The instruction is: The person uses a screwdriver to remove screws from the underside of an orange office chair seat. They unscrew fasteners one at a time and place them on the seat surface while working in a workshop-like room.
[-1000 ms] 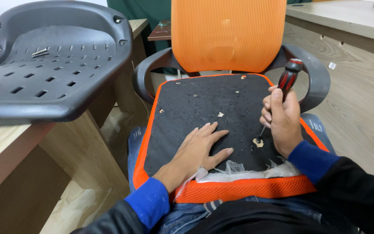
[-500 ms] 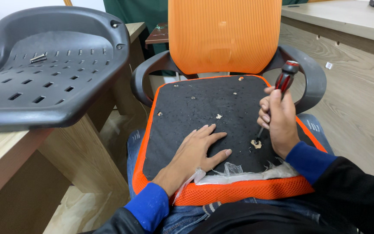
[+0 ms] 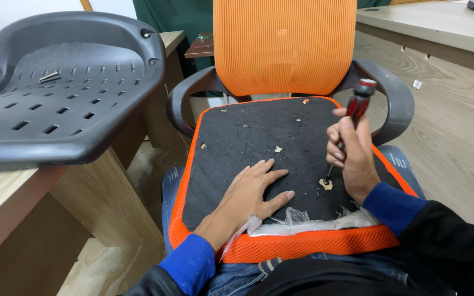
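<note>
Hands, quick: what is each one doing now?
Left hand: open, flat on the black seat cushion.
Right hand: closed around the screwdriver.

On my feed both arms wear black sleeves, each ending in a bright blue cuff at the wrist. My left hand (image 3: 250, 192) and right hand (image 3: 352, 159) are bare, without gloves, rings or a watch. Blue denim jeans cover my legs, and a strip of grey-and-dark striped hem shows at my waist.
</note>
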